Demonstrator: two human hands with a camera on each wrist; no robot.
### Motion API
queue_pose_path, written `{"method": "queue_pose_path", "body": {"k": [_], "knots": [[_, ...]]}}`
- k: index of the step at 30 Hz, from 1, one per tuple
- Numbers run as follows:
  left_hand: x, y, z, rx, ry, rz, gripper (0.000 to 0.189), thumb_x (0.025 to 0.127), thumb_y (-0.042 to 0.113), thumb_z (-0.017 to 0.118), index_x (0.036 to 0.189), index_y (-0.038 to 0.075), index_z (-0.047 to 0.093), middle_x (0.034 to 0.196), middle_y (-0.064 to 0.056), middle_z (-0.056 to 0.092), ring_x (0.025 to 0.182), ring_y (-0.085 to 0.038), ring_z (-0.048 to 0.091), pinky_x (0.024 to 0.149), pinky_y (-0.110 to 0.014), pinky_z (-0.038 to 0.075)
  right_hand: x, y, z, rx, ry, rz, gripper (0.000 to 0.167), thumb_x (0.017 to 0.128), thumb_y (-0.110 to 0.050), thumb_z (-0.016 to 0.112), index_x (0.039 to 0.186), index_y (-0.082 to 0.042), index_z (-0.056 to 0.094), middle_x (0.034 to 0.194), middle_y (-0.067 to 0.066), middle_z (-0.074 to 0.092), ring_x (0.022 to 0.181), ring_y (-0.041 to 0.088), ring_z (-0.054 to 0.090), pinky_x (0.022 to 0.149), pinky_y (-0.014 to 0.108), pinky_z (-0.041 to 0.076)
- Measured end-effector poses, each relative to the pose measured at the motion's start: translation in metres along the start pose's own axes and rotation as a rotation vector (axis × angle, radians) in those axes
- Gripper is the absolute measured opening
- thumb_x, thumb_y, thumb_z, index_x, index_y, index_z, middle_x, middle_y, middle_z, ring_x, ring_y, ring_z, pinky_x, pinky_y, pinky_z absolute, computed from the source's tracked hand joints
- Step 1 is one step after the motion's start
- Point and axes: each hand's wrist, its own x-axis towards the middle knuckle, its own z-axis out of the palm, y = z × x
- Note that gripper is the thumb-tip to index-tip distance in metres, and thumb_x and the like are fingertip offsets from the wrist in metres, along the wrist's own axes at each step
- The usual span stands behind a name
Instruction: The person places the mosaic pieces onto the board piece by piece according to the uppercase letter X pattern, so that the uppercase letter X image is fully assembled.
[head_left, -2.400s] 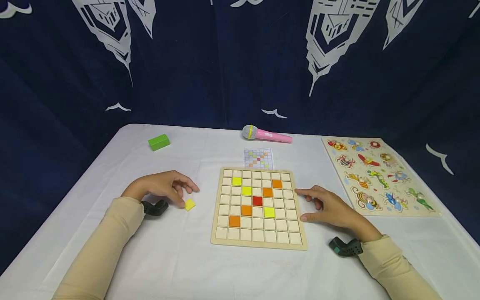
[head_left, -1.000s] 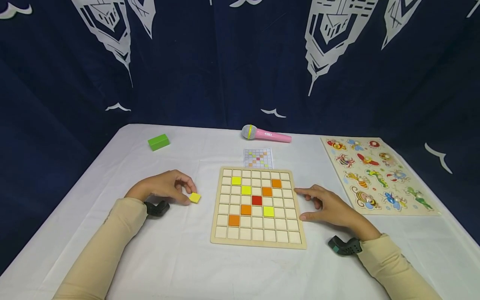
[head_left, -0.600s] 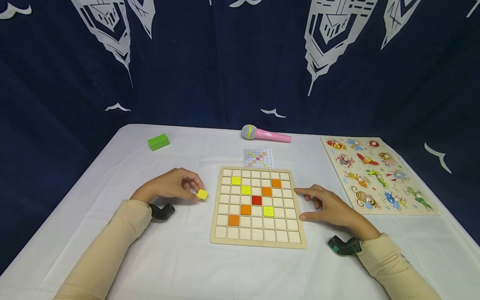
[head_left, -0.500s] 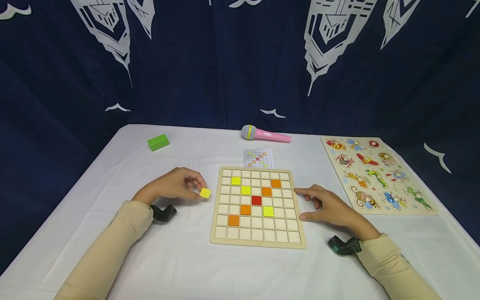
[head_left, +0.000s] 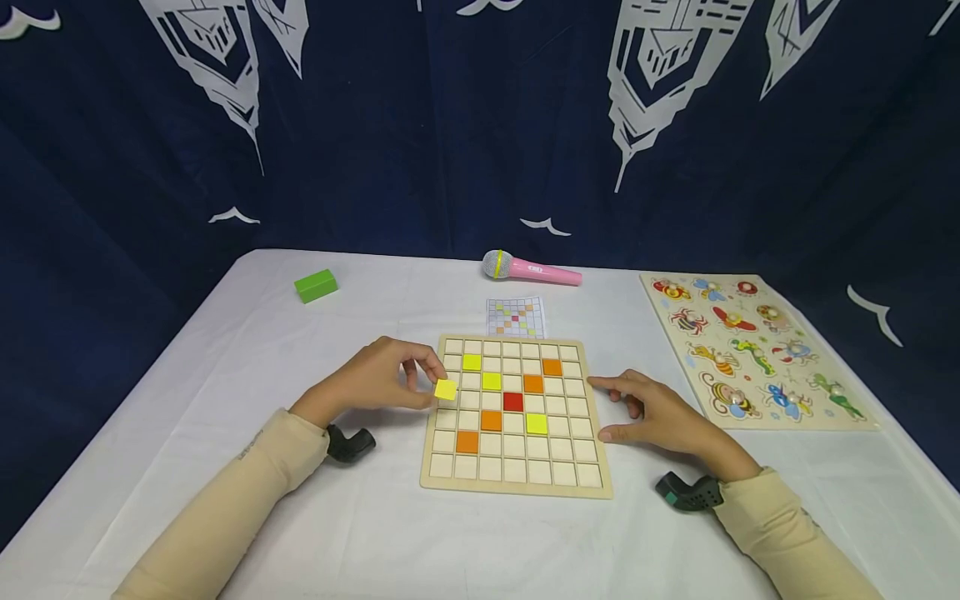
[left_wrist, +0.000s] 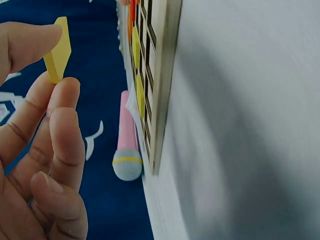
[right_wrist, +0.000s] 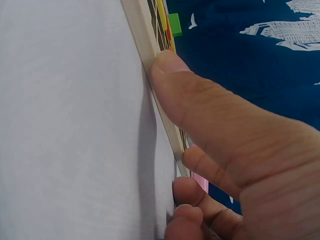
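Observation:
My left hand [head_left: 386, 377] pinches a yellow square tile [head_left: 446, 389] between thumb and fingertips, above the left edge of a wooden grid board [head_left: 517, 490]. In the left wrist view the same tile [left_wrist: 59, 50] is held clear of the board [left_wrist: 162, 100]. The board carries a red tile [head_left: 513, 402], several orange tiles such as one [head_left: 467, 442] at lower left, and yellow-green tiles [head_left: 536, 423]. My right hand [head_left: 656, 414] touches the board's right edge with thumb and index fingertips; its thumb [right_wrist: 172, 75] rests on the rim in the right wrist view.
A small printed pattern card [head_left: 515, 317] lies just behind the board, with a pink toy microphone [head_left: 532, 268] farther back. A green block [head_left: 316, 286] sits at back left. An insect picture puzzle [head_left: 757, 354] lies at right on the white tablecloth [head_left: 360, 533].
My left hand has picked the yellow tile up from the tablecloth and carried it right, from beside the board to over its left edge. My right hand stays at the board's right edge.

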Motion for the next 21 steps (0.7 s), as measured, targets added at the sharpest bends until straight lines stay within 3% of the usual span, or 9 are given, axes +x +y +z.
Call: {"method": "queue_pose_path", "body": {"k": [9, 15, 21], "knots": [[0.012, 0.026, 0.014, 0.09, -0.002, 0.031, 0.026, 0.082, 0.018, 0.089, 0.106, 0.019, 0.079, 0.098, 0.008, 0.077, 0.071, -0.007, 0.061, 0.067, -0.03, 0.047, -0.001, 0.002, 0.0, 0.003, 0.002, -0.008, 0.074, 0.084, -0.021, 0.095, 0.146, 0.003, 0.063, 0.103, 0.0, 0.053, 0.08, 0.01, 0.044, 0.07, 0.026, 0.04], [0.022, 0.044, 0.027, 0.12, -0.025, 0.038, 0.023, 0.083, 0.02, 0.088, 0.103, 0.022, 0.078, 0.085, 0.008, 0.072, 0.066, -0.006, 0.059, 0.066, -0.03, 0.046, -0.001, 0.003, 0.001, 0.006, 0.004, -0.005, 0.074, 0.084, -0.021, 0.095, 0.146, 0.003, 0.063, 0.103, 0.0, 0.052, 0.08, 0.01, 0.044, 0.07, 0.026, 0.04], [0.029, 0.054, 0.043, 0.129, -0.021, 0.044, 0.021, 0.085, 0.026, 0.089, 0.103, 0.024, 0.078, 0.098, 0.009, 0.076, 0.064, -0.003, 0.059, 0.065, -0.03, 0.047, 0.0, 0.002, 0.0, 0.009, 0.003, -0.004, 0.074, 0.084, -0.021, 0.095, 0.146, 0.004, 0.063, 0.103, 0.0, 0.052, 0.079, 0.011, 0.044, 0.07, 0.027, 0.04]]}}
